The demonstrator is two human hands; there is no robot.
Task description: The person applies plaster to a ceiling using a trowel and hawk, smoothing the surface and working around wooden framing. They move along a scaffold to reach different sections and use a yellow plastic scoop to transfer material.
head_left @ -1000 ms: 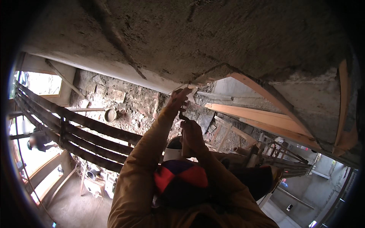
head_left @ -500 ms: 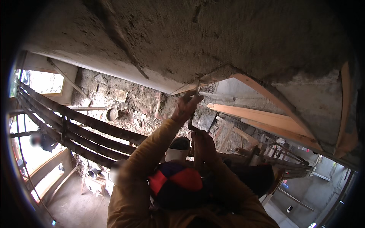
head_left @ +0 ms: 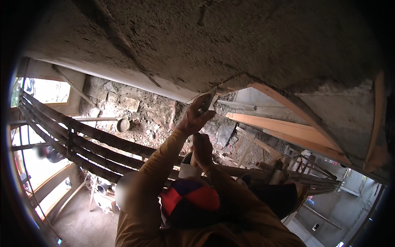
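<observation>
Watching from the head view. A person in a mustard-yellow sleeve (head_left: 156, 173) and a red-and-blue cap (head_left: 189, 201) is reaching up to the rough concrete ceiling (head_left: 230, 45). The left hand (head_left: 193, 117) is gripping a slim metal chisel (head_left: 207, 101), fingers curling tight around its shaft, its tip touching the ceiling edge. The right hand (head_left: 202, 149) is hanging just below, fingers wrapping something I cannot make out. Dark wooden rails (head_left: 82, 140) are running along the left; pale timber planks (head_left: 288, 129) are lying to the right.
</observation>
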